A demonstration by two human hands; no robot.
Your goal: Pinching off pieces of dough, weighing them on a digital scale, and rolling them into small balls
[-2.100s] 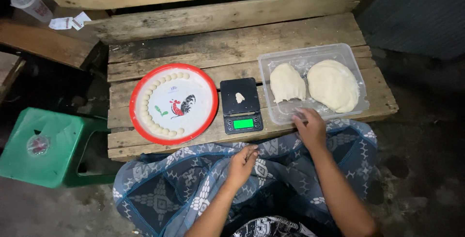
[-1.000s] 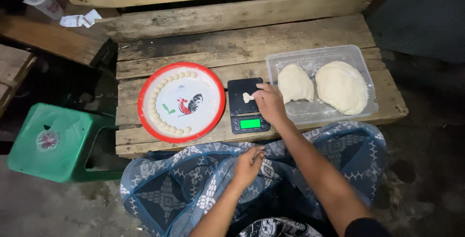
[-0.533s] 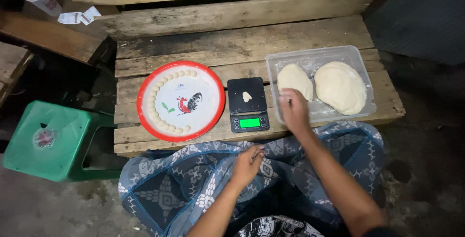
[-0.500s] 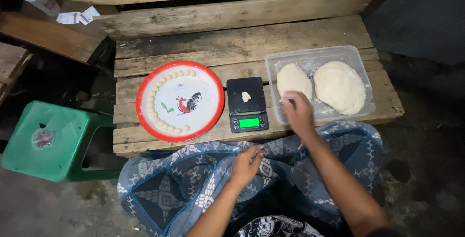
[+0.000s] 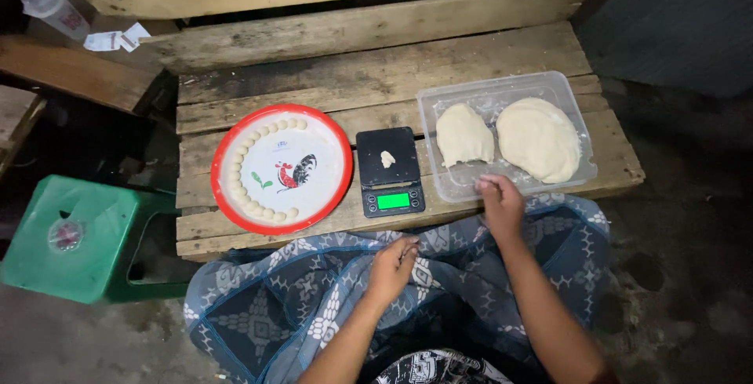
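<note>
Right hand [image 5: 500, 205] pinching at tub [image 5: 584, 149] rim, left hand [image 5: 392, 265] loosely curled, empty; tray [image 5: 227, 145] half-ringed with balls [image 5: 249, 205], two dough lumps [image 5: 538, 138] remaining.

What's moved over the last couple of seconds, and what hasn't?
The right hand went from the tub's near edge to the scale, over the small dough piece, then drew back to the near rim of the plastic tub. The piece stays on the scale. The left hand stayed on the patterned cloth; the tray and both dough lumps are unchanged.
</note>
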